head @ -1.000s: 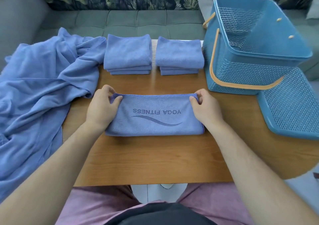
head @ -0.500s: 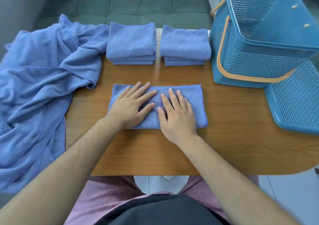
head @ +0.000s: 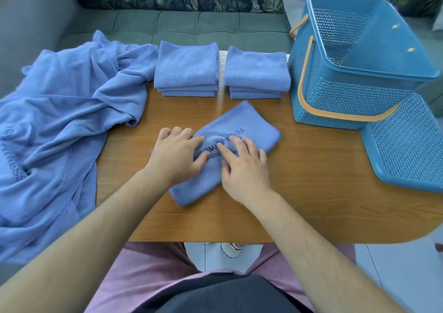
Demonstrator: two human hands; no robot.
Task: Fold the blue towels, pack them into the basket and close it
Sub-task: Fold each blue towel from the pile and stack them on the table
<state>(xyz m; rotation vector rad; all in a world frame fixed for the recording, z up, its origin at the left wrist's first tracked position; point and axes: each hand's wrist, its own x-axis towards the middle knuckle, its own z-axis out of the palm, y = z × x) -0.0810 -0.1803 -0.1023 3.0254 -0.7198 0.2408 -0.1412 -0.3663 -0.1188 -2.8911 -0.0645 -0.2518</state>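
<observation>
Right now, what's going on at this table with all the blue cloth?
A person is folding blue towels. The left hand and right hand press flat on a partly folded towel lying askew on the table. Behind it sit a left stack and a right stack of folded towels. An unfolded heap drapes off the left side. The basket stands open at the right with no towel showing inside, its lid beside it.

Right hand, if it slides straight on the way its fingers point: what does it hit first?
The right hand rests on the half-folded YOGA FITNESS towel, fingers pointing away and slightly left. It would probably skim past the left hand, cross bare table, then meet the left stack of folded towels.
</observation>
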